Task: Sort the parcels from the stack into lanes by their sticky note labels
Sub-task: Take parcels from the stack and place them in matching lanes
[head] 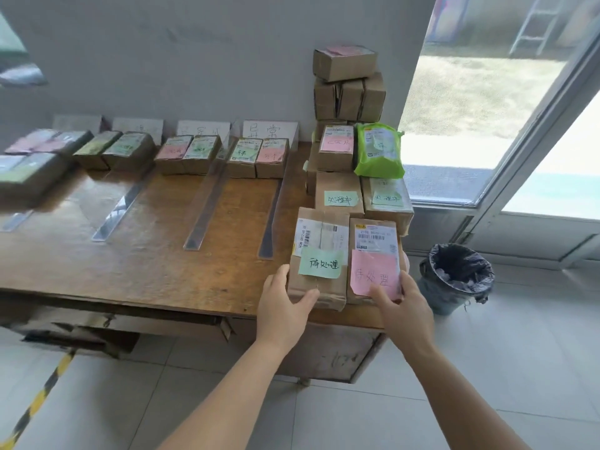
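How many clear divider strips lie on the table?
4: far-left strip, second, third, fourth nearest the stack. Parcels may hide others.

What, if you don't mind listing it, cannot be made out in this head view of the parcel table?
- Lane signs at the wall on the left: blurred, writing unreadable.
- Far-left parcels: smeared by the wide lens, notes unreadable.
- Pink note on the top box of the stack: too small to read.
- Under the hands: left hand and right hand cover the near ends of both front parcels.
- Bin contents: hidden by the black liner.
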The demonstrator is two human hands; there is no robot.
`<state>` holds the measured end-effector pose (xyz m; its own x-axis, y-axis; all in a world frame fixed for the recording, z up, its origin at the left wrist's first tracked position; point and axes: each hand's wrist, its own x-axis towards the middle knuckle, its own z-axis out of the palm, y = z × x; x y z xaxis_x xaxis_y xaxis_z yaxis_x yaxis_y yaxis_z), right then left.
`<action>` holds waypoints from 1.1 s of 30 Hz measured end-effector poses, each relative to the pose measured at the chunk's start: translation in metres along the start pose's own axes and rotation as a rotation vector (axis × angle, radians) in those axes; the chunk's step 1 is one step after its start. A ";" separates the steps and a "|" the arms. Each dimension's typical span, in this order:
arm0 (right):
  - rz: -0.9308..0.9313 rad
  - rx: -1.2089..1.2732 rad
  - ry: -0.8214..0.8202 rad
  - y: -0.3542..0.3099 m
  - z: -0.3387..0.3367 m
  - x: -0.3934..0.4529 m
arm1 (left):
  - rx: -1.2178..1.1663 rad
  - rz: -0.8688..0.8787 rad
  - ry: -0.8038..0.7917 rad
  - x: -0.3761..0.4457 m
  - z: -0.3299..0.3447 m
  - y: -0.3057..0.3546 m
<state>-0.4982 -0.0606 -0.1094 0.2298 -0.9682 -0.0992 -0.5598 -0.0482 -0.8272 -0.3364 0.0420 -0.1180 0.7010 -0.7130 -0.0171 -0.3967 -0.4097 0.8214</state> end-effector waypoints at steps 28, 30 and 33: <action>-0.453 0.359 -0.231 -0.244 0.180 -0.113 | -0.288 0.144 0.535 -0.012 -0.321 -0.089; -0.460 0.350 -0.263 -0.262 0.200 -0.119 | -0.286 0.117 0.562 -0.009 -0.342 -0.099; -0.470 0.331 -0.305 -0.287 0.229 -0.125 | -0.273 0.084 0.587 0.000 -0.370 -0.115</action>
<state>-0.1838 0.1305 0.0139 0.6337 -0.7467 0.2022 -0.0806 -0.3236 -0.9427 -0.0718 0.2997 -0.0016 0.9121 -0.2753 0.3039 -0.3534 -0.1518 0.9231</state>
